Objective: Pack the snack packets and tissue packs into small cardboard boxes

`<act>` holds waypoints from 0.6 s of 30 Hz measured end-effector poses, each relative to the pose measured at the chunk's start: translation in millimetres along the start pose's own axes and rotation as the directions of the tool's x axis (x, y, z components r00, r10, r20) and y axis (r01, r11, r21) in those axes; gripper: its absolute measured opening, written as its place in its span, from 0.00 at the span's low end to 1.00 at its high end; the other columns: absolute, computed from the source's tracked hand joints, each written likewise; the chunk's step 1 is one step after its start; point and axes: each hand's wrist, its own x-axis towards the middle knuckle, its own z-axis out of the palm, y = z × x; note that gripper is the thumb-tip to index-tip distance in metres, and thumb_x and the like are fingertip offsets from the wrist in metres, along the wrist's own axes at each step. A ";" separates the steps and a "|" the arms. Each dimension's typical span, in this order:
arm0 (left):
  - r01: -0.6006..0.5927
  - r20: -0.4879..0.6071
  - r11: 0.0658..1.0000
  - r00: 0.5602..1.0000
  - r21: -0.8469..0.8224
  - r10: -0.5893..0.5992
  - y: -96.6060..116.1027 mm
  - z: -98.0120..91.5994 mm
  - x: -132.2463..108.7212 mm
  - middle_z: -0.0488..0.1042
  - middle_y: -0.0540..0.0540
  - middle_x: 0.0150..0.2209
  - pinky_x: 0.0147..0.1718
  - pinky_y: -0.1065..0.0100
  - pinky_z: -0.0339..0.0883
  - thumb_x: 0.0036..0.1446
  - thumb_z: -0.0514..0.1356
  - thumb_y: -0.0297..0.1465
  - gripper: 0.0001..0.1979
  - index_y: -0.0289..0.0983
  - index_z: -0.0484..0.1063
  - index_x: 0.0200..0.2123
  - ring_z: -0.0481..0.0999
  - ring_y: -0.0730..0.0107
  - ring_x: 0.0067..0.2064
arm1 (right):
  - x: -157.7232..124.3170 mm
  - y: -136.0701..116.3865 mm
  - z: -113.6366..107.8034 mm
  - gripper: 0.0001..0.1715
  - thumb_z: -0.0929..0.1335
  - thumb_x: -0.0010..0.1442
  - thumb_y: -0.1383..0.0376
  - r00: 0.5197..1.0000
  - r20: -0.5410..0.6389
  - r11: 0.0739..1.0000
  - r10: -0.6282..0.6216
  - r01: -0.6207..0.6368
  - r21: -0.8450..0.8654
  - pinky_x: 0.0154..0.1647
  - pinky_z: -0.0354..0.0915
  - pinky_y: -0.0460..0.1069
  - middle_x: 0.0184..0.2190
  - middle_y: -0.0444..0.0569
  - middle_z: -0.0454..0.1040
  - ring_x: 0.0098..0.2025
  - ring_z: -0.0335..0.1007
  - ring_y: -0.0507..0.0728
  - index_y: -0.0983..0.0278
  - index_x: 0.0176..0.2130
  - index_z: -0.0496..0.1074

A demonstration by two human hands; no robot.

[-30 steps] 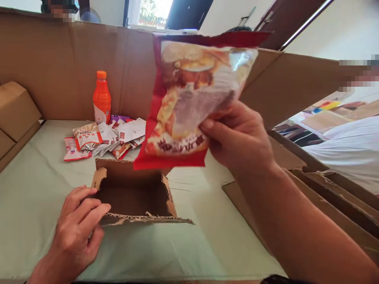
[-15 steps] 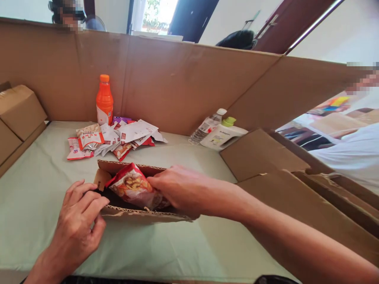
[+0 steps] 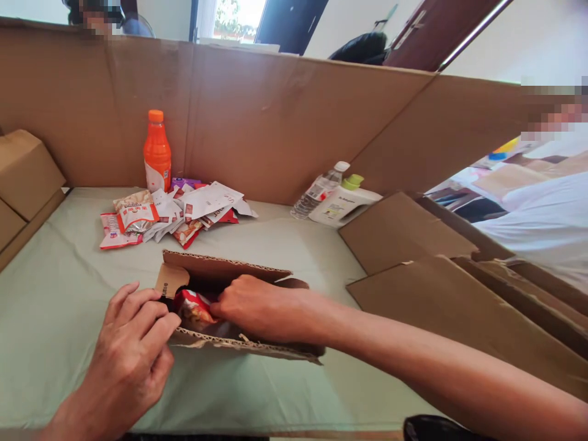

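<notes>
An open small cardboard box (image 3: 229, 261) sits on the pale green cloth in front of me. My right hand (image 3: 250, 306) reaches down inside it, fingers closed on a red and white snack packet (image 3: 195, 308). The packet lies low between the box walls, its right part hidden by the hand. At the box's left end, my left hand (image 3: 138, 343) has its bent fingertips on the rim, with the thumb outside the wall. Beyond the box lies a pile of snack packets and white sachets (image 3: 211, 201).
An orange drink bottle (image 3: 157, 156) stands behind the pile. A clear water bottle (image 3: 316, 193) and a white jug with a green cap (image 3: 344, 205) lean at the back right. Cardboard boxes (image 3: 413, 294) stand right, another (image 3: 30, 174) left. A tall cardboard wall (image 3: 257, 122) closes the back.
My right hand has lowered the snack packet deeper into the box. The box and both hands appear slightly further right and nearer, and the view has shifted a little.
</notes>
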 end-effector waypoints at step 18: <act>0.018 0.903 0.997 0.425 -0.079 0.064 9.6 -6.3 86.2 0.82 0.40 0.39 0.44 0.53 0.77 0.55 0.61 0.25 0.06 0.36 0.76 0.37 0.82 0.49 0.43 | -44.2 44.4 -18.0 0.17 0.63 0.69 0.72 0.959 -0.282 0.893 0.038 0.094 0.439 0.40 0.69 0.47 0.41 0.52 0.84 0.40 0.80 0.55 0.65 0.48 0.80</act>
